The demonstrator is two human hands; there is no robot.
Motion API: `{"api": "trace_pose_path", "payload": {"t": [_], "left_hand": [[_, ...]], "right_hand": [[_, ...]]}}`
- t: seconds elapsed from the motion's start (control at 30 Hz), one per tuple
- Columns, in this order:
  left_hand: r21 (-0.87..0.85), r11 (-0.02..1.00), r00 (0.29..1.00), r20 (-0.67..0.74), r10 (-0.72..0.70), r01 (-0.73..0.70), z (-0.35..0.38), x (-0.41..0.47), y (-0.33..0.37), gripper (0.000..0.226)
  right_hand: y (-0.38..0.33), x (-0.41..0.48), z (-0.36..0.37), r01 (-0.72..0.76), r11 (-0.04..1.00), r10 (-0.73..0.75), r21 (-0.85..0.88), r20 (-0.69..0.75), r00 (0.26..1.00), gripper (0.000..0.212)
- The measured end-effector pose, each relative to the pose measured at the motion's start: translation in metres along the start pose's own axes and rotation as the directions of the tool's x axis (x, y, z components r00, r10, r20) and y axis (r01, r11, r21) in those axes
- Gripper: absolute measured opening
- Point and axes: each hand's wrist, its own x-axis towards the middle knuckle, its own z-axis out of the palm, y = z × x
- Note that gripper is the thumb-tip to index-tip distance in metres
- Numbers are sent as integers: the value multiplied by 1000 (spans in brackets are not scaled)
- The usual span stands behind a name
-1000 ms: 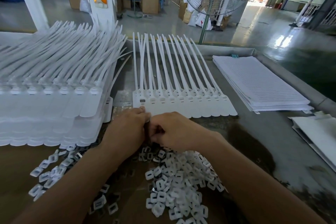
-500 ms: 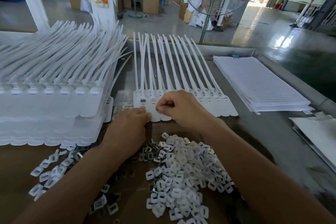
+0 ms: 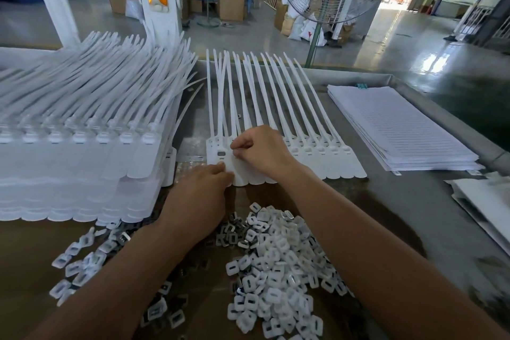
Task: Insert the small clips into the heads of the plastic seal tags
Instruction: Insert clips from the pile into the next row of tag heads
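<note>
**Entry: right hand, off the clips and onto the tag row**

- Right hand (image 3: 262, 152): a second ago it was down at the clip pile (image 3: 276, 257). We now log it over the row of seal tags (image 3: 317, 154) at the desk's middle.
- Its grip: fingers curled, thumb and forefinger pinched together at the second head from the left. The small clip we judge to be between them is hidden.
- Left hand (image 3: 198, 201): fingers laid fairly flat on the row's near edge, gripping nothing, steadying it.
- First head (image 3: 220, 153): dark insert showing, apparently fitted.
- Heads further right: apparently unfilled.
- Stacked tags (image 3: 82, 160): left edge of the desk.
- Meaning: pick-up done and pressing-in under way. Most of the row remains.
</note>
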Motion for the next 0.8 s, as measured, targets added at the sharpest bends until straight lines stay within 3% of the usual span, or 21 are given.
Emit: {"api": "trace_pose_path", "payload": {"t": [0.17, 0.4, 0.8], "left_hand": [[-1, 1000, 1000, 15, 0, 0, -1, 0, 0, 35], [4, 1000, 1000, 19, -4, 4, -1, 0, 1, 36], [19, 1000, 999, 33, -4, 3, -3, -1, 0, 36]], "right_hand": [[3, 1, 2, 21, 1000, -21, -6, -36, 999, 17], [8, 1, -4, 58, 998, -56, -33, 38, 998, 19], [6, 2, 5, 42, 994, -50, -105, -74, 996, 16]]}}
